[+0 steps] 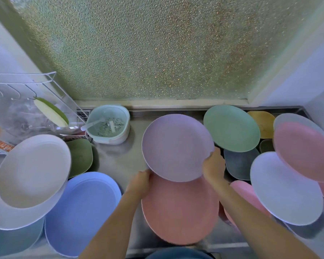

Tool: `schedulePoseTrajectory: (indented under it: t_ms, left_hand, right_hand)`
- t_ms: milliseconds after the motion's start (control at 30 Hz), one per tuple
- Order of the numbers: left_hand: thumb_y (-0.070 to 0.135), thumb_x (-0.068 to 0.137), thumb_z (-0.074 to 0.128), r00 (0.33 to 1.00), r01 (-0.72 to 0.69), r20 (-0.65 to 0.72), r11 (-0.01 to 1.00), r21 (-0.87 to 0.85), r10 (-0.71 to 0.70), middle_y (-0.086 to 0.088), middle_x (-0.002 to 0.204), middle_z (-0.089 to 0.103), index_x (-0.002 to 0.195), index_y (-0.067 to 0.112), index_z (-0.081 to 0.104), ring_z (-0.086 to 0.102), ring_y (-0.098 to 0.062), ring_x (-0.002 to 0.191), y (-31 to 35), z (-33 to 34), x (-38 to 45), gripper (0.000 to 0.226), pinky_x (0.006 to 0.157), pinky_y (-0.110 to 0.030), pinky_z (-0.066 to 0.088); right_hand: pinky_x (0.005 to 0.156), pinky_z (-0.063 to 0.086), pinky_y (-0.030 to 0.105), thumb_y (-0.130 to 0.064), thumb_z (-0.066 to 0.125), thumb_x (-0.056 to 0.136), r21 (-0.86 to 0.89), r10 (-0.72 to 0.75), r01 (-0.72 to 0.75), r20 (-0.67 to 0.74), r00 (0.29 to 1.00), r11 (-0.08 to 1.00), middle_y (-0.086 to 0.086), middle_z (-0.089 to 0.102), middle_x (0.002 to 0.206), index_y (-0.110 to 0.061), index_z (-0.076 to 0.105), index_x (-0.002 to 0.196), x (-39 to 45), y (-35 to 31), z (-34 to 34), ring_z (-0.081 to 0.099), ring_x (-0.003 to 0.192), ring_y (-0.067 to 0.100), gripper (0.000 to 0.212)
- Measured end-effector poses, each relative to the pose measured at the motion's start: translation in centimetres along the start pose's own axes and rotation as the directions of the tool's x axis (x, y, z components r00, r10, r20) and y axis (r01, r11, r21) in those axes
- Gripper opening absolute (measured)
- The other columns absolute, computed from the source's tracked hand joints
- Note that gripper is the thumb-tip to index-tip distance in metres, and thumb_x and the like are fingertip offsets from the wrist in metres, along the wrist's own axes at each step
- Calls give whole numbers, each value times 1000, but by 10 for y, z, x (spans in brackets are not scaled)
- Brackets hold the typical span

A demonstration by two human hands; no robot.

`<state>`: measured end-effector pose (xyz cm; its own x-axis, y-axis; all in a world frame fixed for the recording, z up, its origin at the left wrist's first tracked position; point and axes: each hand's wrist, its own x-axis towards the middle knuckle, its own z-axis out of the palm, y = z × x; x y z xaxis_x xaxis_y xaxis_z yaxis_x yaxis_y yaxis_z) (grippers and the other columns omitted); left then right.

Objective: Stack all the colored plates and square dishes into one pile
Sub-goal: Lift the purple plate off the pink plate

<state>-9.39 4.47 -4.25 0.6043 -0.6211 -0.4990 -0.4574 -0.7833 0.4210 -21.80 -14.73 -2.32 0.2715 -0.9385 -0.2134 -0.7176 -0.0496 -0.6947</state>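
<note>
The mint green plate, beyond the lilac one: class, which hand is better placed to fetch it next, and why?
Probably the right hand. It grips the lilac plate at the rim nearest the mint green plate. The left hand holds the opposite rim, farther away.

Our two forearms are bare to the bottom edge of the view, with no sleeves, watch, bracelet or gloves on them. Our left hand (138, 181) and right hand (213, 165) carry no rings that we can make out. Between our forearms, a dark blue garment (178, 254) shows.
</note>
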Motion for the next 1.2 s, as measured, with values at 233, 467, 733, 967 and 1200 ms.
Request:
schedulePoseTrajectory:
  t_ms: [233, 467, 733, 967, 1200]
  left_hand:
    - [3, 83, 44, 963, 257, 39, 856, -448, -268, -10, 66, 50, 60, 15, 42, 45, -24, 61, -12, -22, -2, 27, 61, -33, 42]
    - [34, 96, 36, 974, 192, -5, 842, -504, -226, -21, 86, 64, 86, 5, 60, 64, -37, 76, -34, -18, 6, 39, 69, -46, 58]
    - [33, 95, 43, 991, 127, -5, 937, -326, -136, -25, 108, 59, 115, 4, 40, 61, -42, 94, -19, -22, -1, 35, 73, -42, 53]
    - [17, 95, 35, 992, 119, -4, 969, -217, -123, -22, 98, 60, 96, 8, 33, 53, -34, 74, -24, -14, -4, 10, 64, -38, 47]
    - [20, 98, 34, 986, 149, -48, 978, -146, -157, -25, 105, 61, 92, 8, 32, 55, -38, 87, -23, -10, -4, 14, 67, -35, 38]
  right_hand:
    - [76, 32, 28, 4, 35, 91, -39, -38, 38, 2, 999, 999, 18, 62, 105, -2, 54, 117, -43, 30, -7, 53, 92, 26, 32]
    - [74, 32, 30, 0, 36, 88, -79, 19, -20, -15, 1000, 997, 8, 59, 100, -12, 50, 114, -58, 47, 6, 47, 85, 24, 32]
    - [82, 45, 40, -13, 29, 94, -310, -17, 47, 100, 995, 949, 14, 59, 112, -15, 43, 123, -55, 44, 10, 55, 99, 33, 33]
    - [94, 42, 40, -20, 33, 96, -583, 124, 99, 330, 936, 807, 14, 52, 131, -18, -7, 149, -58, 39, 0, 54, 115, 31, 66]
    - [95, 41, 41, -20, 35, 96, -594, 102, 141, 357, 929, 792, 16, 52, 131, -17, -11, 148, -58, 37, -1, 54, 115, 32, 70]
